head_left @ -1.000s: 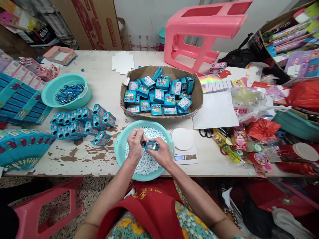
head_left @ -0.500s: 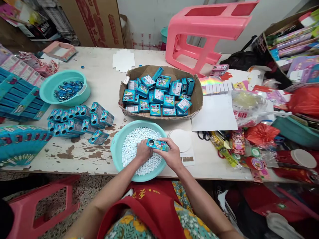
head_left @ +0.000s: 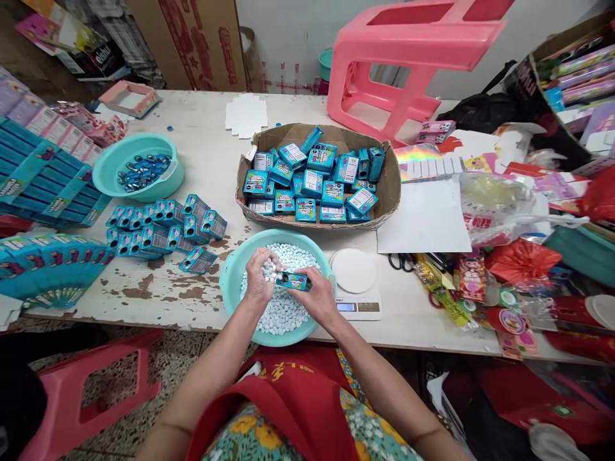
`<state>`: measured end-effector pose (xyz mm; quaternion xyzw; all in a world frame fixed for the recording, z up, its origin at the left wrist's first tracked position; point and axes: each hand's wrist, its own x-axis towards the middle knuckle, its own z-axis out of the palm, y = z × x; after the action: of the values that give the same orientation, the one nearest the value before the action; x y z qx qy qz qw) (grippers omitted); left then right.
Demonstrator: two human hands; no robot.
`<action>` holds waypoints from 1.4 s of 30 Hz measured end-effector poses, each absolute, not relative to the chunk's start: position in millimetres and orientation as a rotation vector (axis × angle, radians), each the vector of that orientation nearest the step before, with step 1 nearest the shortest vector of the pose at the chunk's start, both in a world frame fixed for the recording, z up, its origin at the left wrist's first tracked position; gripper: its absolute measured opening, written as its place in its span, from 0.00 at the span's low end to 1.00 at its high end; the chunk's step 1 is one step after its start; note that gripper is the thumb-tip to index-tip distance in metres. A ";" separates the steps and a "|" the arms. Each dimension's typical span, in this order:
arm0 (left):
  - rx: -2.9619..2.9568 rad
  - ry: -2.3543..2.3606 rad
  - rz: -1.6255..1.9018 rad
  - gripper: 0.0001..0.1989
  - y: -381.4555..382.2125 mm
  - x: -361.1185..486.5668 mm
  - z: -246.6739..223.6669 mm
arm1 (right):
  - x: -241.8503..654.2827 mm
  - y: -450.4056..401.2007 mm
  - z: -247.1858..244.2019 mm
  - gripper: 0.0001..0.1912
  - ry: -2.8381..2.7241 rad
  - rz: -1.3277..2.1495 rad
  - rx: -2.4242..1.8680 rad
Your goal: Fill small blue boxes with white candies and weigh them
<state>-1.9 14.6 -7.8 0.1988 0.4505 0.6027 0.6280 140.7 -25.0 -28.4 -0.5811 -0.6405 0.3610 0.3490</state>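
Observation:
My right hand [head_left: 316,296] grips a small blue candy box [head_left: 293,280] by its right end, above a turquoise basin [head_left: 227,282] of white candies [head_left: 283,314]. At the box's left end my left hand [head_left: 260,274] is cupped around a handful of white candies [head_left: 270,269]. The palm faces the box, and the hand and box are close together; whether they touch is hard to tell. Behind the basin stands a cardboard tray [head_left: 391,192] with many blue candy boxes in it.
A white scale [head_left: 358,306] sits right of the basin. To the left are blue boxes with round holes [head_left: 154,237] and a turquoise bowl [head_left: 103,169] of shiny blue pieces. A pink stool [head_left: 346,70] lies behind; scissors [head_left: 401,262] and packets are at right.
My left hand has come up out of the candies with a handful and turned beside the box. The box is a little lower in the view, which has shifted slightly.

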 end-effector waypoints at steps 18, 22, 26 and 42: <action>0.558 1.187 1.506 0.18 15.5 14.6 7.6 | 130.5 -27.7 -11.7 0.14 -1.612 0.924 -1.448; 0.596 1.233 1.441 0.19 12.8 16.6 8.9 | 129.8 -28.4 -11.1 0.14 -1.615 0.922 -1.445; 0.677 1.256 1.370 0.20 12.2 18.4 5.6 | 129.2 -27.4 -12.5 0.14 -1.615 0.916 -1.468; 0.584 1.289 1.203 0.19 22.5 -4.1 -19.2 | 172.1 -39.6 -7.8 0.20 -1.211 1.111 -1.409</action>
<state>-4.1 22.5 -19.2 0.2518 0.5559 0.5185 0.5989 172.1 -39.6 -7.8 -0.5749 -0.4941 0.4532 0.4690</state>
